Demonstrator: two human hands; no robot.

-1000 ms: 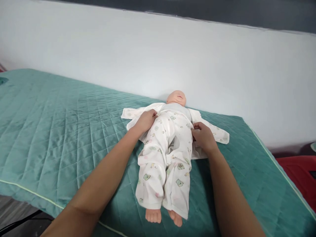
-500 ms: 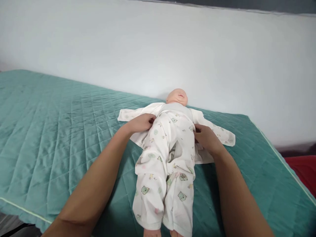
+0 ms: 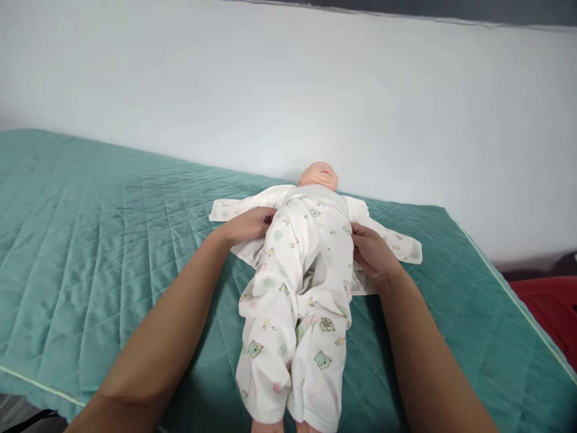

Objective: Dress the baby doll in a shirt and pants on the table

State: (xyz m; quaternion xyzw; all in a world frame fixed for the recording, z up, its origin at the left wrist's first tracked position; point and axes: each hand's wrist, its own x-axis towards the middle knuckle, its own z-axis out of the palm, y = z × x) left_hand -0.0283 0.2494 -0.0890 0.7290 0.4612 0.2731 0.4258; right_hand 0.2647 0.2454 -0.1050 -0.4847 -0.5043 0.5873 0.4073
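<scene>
A baby doll (image 3: 319, 174) lies on its back on a teal quilted bed (image 3: 103, 240), its head toward the wall. It wears white printed trousers (image 3: 297, 300), and a white printed top (image 3: 396, 243) lies spread open under it. My left hand (image 3: 247, 225) grips the trousers at the doll's left side near the waist, fingers closed on the cloth. On the other side my right hand (image 3: 372, 252) holds the trousers at the waist too, fingers pinched on the fabric. The doll's feet are cut off at the picture's lower edge.
A white wall (image 3: 288, 90) runs right behind the bed. The bed's front edge with pale piping (image 3: 36, 385) is at the lower left. A red object (image 3: 550, 307) stands beyond the bed's right edge.
Both hands have stayed on the trousers' waist. The doll and trousers now sit lower in the picture, with the feet nearly out of view, as the camera tilted and moved closer.
</scene>
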